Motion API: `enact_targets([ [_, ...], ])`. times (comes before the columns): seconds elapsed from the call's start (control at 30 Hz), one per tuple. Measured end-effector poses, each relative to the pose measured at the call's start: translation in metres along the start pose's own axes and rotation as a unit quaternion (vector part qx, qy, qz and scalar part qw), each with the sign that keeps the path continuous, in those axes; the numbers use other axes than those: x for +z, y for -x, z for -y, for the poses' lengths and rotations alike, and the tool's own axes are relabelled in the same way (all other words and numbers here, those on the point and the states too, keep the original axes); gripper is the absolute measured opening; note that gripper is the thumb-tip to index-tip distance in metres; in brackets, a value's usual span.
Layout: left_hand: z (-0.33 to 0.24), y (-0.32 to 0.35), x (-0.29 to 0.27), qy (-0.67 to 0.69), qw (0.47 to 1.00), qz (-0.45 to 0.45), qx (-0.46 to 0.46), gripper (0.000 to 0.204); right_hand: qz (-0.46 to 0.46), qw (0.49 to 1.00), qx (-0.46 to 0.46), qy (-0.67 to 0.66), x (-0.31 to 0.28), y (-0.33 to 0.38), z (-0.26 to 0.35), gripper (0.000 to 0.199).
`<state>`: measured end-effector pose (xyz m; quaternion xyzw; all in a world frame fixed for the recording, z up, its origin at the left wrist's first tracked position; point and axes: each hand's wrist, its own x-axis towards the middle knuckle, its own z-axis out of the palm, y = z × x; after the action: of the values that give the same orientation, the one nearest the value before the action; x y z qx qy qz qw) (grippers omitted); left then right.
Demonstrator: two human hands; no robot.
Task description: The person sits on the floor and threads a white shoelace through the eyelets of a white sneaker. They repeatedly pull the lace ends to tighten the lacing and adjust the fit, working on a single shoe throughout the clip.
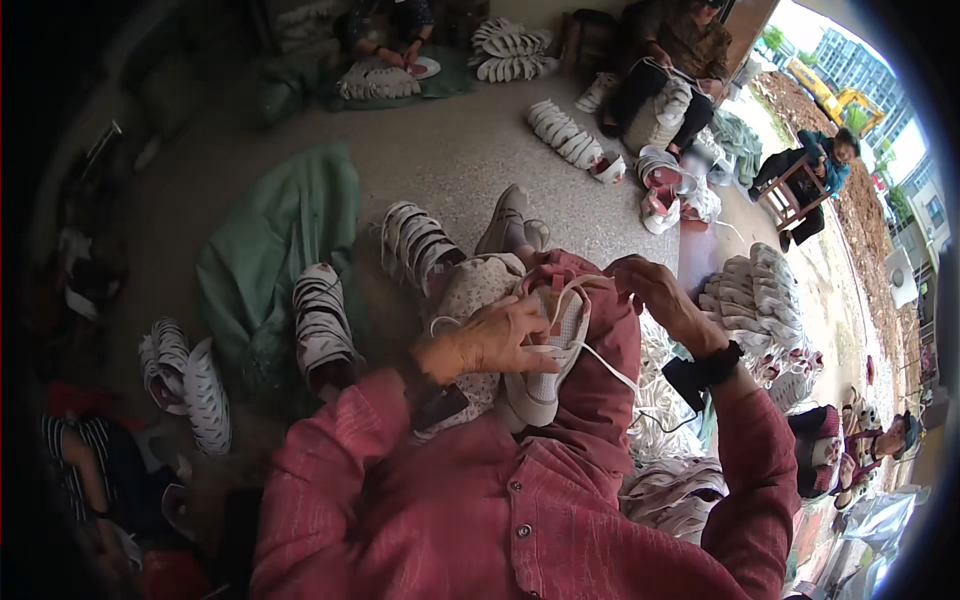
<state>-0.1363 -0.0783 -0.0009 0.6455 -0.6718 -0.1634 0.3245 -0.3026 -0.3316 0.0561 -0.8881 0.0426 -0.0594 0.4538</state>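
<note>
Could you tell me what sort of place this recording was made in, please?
Probably an informal shoe-finishing workshop by an open doorway. Rows of white shoes lie on the concrete floor, other seated people work on them, and the left hand and right hand lace a white shoe.

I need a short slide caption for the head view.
Left hand grips a white mesh sneaker on the lap while right hand pulls its white lace.

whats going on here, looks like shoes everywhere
A person in a red shirt holds a white shoe on their lap. The left hand steadies it while the right hand pulls a white lace. Rows of similar white shoes lie on the concrete floor, where other people sit handling more.
</note>
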Motion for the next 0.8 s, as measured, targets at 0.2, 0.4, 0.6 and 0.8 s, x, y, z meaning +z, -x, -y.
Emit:
enact_targets([
  [0.2,0.006,-0.01,-0.001,0.064,0.992,0.07,-0.083,0.029,-0.07,0.742,0.113,-0.657,0.06,-0.017,0.037,0.025],
  [0.4,0.015,-0.009,-0.025,0.23,0.95,0.167,-0.128,0.024,-0.213,0.604,0.066,-0.766,-0.032,0.02,-0.068,0.014],
  [0.6,0.01,-0.024,-0.031,0.216,0.932,0.249,-0.148,0.023,-0.489,0.438,0.075,-0.751,-0.196,0.168,-0.2,0.015],
  [0.8,0.011,-0.023,-0.023,0.226,0.943,0.222,-0.102,0.038,-0.571,0.415,0.054,-0.706,-0.267,0.251,-0.241,0.011],
])
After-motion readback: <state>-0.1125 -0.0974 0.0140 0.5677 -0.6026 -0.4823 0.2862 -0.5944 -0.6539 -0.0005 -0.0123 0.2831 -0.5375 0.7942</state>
